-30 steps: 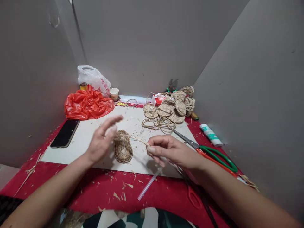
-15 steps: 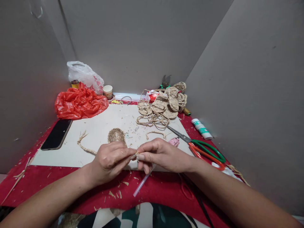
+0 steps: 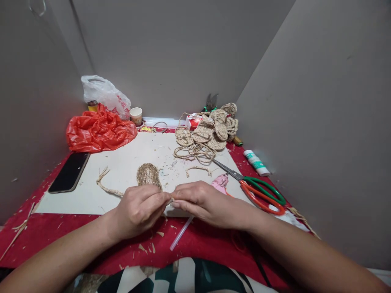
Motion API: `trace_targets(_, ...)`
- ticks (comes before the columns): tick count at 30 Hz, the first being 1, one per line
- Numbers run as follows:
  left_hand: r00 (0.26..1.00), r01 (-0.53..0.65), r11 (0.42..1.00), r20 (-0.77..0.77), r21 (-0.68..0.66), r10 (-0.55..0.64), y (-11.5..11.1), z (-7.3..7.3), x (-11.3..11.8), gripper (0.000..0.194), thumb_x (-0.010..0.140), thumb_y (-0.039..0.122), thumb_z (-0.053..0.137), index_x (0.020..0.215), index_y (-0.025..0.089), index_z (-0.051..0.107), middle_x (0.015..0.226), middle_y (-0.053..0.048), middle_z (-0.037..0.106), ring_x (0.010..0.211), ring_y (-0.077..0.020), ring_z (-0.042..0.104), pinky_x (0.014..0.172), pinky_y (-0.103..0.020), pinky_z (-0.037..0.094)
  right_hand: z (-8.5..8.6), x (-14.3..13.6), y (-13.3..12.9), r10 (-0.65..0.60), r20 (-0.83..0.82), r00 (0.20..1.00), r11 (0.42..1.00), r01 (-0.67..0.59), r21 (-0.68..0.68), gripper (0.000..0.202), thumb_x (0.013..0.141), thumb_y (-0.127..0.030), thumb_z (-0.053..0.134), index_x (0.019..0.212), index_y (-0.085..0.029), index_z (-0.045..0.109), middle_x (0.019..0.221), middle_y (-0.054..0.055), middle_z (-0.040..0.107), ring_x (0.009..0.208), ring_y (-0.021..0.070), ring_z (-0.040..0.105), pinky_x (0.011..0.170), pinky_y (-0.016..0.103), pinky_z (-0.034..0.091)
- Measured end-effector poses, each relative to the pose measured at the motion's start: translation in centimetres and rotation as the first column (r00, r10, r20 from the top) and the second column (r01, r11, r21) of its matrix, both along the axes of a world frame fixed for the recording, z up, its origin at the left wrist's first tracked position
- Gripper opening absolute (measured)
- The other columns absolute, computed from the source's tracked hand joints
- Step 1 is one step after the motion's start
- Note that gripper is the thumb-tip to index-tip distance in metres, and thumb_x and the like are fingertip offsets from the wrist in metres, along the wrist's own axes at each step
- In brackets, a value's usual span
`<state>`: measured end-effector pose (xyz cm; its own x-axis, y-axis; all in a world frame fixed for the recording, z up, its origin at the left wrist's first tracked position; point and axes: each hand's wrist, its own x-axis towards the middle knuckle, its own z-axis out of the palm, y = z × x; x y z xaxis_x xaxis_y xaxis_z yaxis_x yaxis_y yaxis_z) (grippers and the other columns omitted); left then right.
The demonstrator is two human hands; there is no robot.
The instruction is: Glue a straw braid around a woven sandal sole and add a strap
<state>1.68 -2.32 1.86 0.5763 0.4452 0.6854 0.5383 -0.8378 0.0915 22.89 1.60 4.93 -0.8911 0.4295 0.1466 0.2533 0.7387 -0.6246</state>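
My left hand point(image 3: 143, 207) and my right hand point(image 3: 204, 203) meet fingertip to fingertip over the front edge of the white board point(image 3: 122, 142). Both are closed in a pinch on a small bit of straw cord point(image 3: 172, 199), mostly hidden by the fingers. Just behind my left hand lies a woven straw sole-shaped piece point(image 3: 148, 175), its near end covered. A braided straw end point(image 3: 106, 188) with frayed strands reaches out left from under that hand. Below my right hand a clear plastic tube point(image 3: 181, 234) lies on the red cloth point(image 3: 91, 236).
Scissors point(image 3: 259, 187) with green and orange handles lie right, beside a pink bundle point(image 3: 220, 183). Coiled straw pieces point(image 3: 210, 130) are heaped at the back. A phone point(image 3: 69, 173), red plastic bag point(image 3: 100, 130) and paper cup point(image 3: 136, 116) stand left. Grey walls enclose the table.
My right hand's fingers have closed in and flattened, with its lower fingers now tucked out of sight. More of the pink bundle and the woven piece shows. The whole view has shifted slightly.
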Motion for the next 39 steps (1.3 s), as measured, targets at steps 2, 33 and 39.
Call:
trace_targets(2, 1.000, 0.000, 1.000, -0.013, -0.016, 0.000, 0.0, -0.2, 0.0, 0.015, 0.085, 0.008, 0.054, 0.098, 0.015, 0.056, 0.066, -0.001, 0.056, 0.057, -0.0121, 0.047, 0.051, -0.024, 0.039, -0.2, 0.1, 0.1, -0.015, 0.021, 1.000, 0.985, 0.011, 0.175, 0.026, 0.097, -0.025, 0.043, 0.095, -0.015, 0.067, 0.076, 0.005, 0.057, 0.071, 0.0136, 0.050, 0.067, 0.025, 0.039)
trace_targets(33, 0.952, -0.304, 0.952, 0.059, 0.036, 0.302, 0.9, 0.7, -1.0, 0.013, 0.088, 0.014, 0.049, 0.091, 0.016, 0.062, 0.072, -0.006, 0.066, 0.064, -0.0157, 0.060, 0.061, -0.027, 0.049, -0.8, -5.0, 2.4, -0.407, -0.277, 0.870, 0.910, 0.412, -0.043, 0.012, 0.077, -0.012, 0.059, 0.072, -0.015, 0.069, 0.066, 0.001, 0.066, 0.061, 0.0114, 0.057, 0.060, 0.022, 0.043)
trace_targets(39, 0.906, -0.398, 0.899, 0.073, -0.185, 0.416, 1.8, 1.4, -3.1, 0.019, 0.088, 0.020, 0.051, 0.100, 0.018, 0.066, 0.086, -0.008, 0.074, 0.073, -0.0199, 0.069, 0.067, -0.029, 0.051, -0.9, -6.9, 6.8, -0.557, -0.078, 0.827, 0.707, 0.422, -0.568, 0.006, 0.068, -0.009, 0.062, 0.063, -0.013, 0.063, 0.050, -0.005, 0.056, 0.045, 0.0063, 0.046, 0.046, 0.019, 0.038)
